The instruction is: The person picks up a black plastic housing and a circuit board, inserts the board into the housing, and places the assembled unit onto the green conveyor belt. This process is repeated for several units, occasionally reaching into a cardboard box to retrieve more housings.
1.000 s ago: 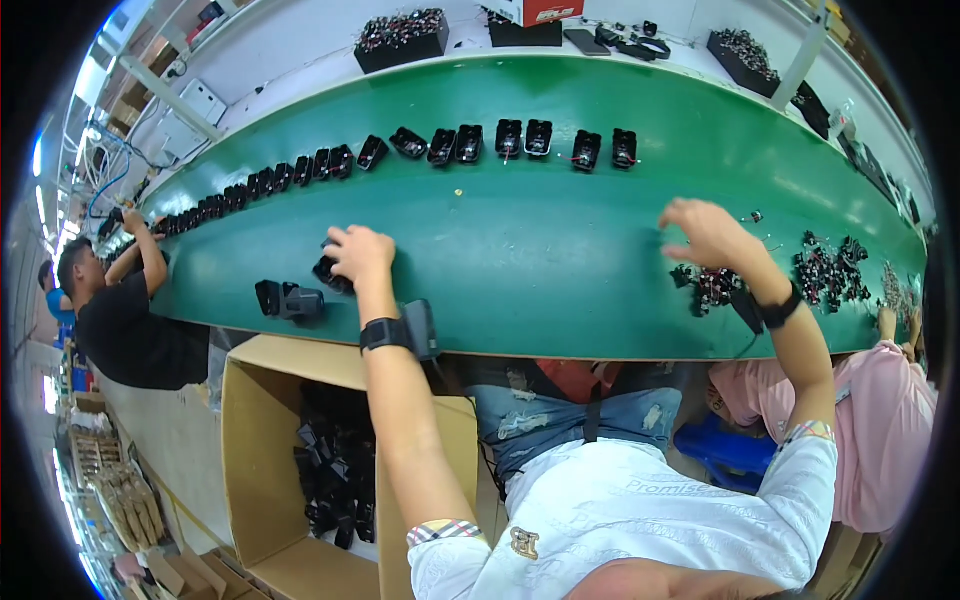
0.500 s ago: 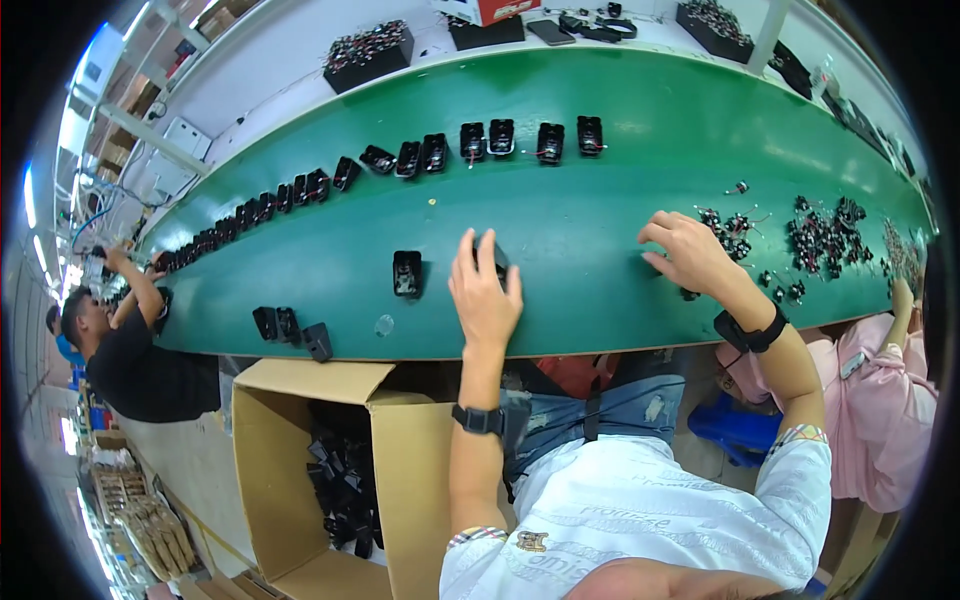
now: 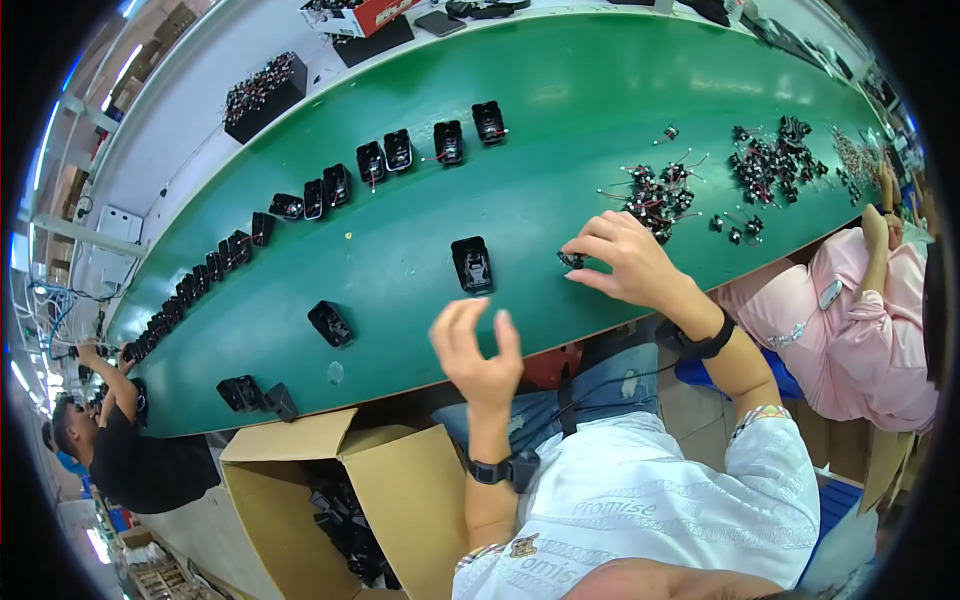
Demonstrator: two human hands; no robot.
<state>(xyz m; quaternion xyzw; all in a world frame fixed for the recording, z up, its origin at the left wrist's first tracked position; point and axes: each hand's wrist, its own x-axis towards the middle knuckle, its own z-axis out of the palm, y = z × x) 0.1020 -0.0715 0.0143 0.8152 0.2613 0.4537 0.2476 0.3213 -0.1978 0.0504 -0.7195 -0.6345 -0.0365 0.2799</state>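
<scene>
Between the thumb and fingers of my right hand [image 3: 628, 262] is a small black wired part [image 3: 571, 260], held just above the green bench. A larger pile of wired parts [image 3: 660, 198] lies behind that hand. My left hand [image 3: 476, 352] hovers near the bench's front edge, fingers curved and apart, with nothing in it. Just beyond its fingertips an open black plastic housing [image 3: 472, 266] rests on the bench. A second black housing [image 3: 330, 324] lies tilted to the left.
A long row of black housings [image 3: 336, 185] curves along the green bench [image 3: 560, 110]. More housings [image 3: 240, 393] sit at the front left edge. Below stands a cardboard box [image 3: 400, 490] holding black pieces. Co-workers [image 3: 120, 440] sit at both ends; further part piles [image 3: 780, 160] lie right.
My left hand has let go of a housing and drawn back toward the bench edge. My right hand has left the pile with a small wired part. The view has turned.
</scene>
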